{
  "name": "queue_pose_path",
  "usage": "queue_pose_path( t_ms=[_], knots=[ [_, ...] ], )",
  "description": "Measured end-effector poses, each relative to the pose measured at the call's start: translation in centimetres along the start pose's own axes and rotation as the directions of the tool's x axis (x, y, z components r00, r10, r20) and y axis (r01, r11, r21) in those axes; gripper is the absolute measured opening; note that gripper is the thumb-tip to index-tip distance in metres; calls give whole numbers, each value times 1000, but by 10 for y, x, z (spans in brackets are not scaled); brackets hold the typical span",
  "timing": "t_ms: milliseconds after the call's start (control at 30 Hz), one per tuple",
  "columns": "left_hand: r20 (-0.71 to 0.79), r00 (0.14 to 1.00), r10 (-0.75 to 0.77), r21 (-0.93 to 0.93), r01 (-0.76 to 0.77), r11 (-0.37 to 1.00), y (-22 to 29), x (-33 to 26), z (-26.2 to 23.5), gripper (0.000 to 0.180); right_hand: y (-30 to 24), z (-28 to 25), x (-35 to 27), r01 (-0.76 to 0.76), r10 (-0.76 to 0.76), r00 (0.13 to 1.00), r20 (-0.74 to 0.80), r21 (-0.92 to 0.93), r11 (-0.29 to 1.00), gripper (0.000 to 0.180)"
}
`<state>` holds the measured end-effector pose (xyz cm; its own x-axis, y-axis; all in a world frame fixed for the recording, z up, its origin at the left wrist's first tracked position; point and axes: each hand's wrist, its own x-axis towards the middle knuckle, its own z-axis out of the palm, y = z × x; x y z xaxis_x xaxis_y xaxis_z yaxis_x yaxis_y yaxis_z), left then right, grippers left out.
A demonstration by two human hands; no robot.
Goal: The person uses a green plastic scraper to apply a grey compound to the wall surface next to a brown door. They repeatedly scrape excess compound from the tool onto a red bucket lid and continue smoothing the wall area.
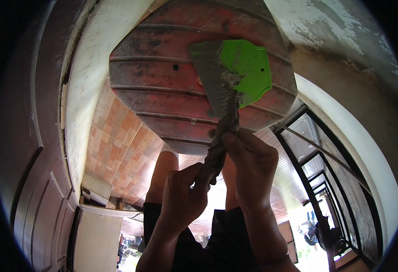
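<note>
Our left hand grips limp-looking twisted grey strip low; right hand pinches it higher, across near edge of red board. Two holds probably steady it. Smeared green scraper lies toward board's right edge.

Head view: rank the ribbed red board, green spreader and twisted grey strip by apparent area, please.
1. Ribbed red board
2. Green spreader
3. Twisted grey strip, partly hidden by fingers; its length roughly rivals the spreader's
</note>
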<state>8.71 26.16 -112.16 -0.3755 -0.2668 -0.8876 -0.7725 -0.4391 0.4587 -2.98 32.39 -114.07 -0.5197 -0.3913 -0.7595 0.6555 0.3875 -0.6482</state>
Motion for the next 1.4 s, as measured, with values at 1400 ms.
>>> queue_pose_path(
  t_ms=[1400],
  knots=[
    [95,995,-8,98,-1,995,6,-15,-3,12,27,-14,-20,-369,352,899,262,18,929,29]
  ],
)
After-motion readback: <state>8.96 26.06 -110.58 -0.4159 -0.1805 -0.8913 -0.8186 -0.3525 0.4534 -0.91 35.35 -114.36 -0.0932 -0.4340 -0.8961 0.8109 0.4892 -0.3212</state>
